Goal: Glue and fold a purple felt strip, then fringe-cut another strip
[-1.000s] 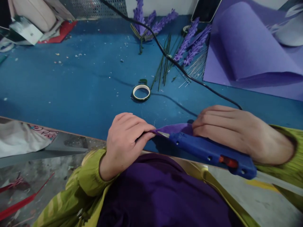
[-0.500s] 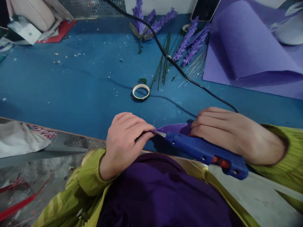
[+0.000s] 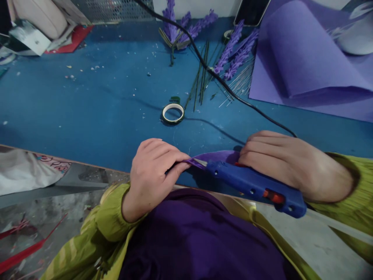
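Observation:
My left hand (image 3: pixel 159 173) is closed, pinching one end of a purple paper strip (image 3: pixel 223 156) between thumb and fingertips near the table's front edge. My right hand (image 3: pixel 287 165) is wrapped round a blue hot glue gun (image 3: pixel 247 181) with red parts. The gun's metal nozzle points left at the strip, just right of my left fingertips; whether it touches the paper I cannot tell. The strip runs behind the gun toward my right hand, whose fingertips are partly hidden.
A roll of green tape (image 3: pixel 173 113) lies on the blue table (image 3: pixel 87 101). A black cord (image 3: pixel 210 72) crosses above green stems (image 3: pixel 202 76). Purple paper flowers (image 3: pixel 176 29), a purple sheet (image 3: pixel 309 58) and a phone (image 3: pixel 252 11) are at the back.
My right hand and the glue gun have shifted slightly to the right, drawing the nozzle a little away from my left fingertips. My left hand stays nearly still.

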Demonstrator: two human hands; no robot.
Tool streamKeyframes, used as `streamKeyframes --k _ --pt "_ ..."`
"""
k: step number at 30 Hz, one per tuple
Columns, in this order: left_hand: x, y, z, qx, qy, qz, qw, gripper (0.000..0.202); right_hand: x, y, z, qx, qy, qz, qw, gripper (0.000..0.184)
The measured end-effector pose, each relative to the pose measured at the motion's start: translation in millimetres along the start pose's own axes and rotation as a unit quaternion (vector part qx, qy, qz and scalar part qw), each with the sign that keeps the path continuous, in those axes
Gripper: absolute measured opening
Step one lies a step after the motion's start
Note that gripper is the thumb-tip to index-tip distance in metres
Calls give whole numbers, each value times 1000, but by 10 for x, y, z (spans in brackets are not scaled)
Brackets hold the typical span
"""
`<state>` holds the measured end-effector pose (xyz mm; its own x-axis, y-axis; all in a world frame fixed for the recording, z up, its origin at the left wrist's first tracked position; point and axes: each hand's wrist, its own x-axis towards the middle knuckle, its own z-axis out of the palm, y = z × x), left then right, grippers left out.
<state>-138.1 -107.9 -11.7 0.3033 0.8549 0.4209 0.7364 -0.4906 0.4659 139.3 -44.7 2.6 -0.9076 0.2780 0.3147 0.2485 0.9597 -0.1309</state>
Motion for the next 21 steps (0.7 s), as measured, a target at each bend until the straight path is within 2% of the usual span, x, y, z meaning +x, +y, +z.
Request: streamKeyframes --k 11,17,21 --pt "-7 19 -13 7 -4 4 1000 7 -13 -6 -94 -14 -30 4 999 22" --pt "-4 21 -7 13 -3 4 1000 8 -79 24 -43 -1 -5 14 1000 23" --pt "-18 9 -10 16 -3 3 1000 9 -53 23 -120 -3 -30 7 1000 20"
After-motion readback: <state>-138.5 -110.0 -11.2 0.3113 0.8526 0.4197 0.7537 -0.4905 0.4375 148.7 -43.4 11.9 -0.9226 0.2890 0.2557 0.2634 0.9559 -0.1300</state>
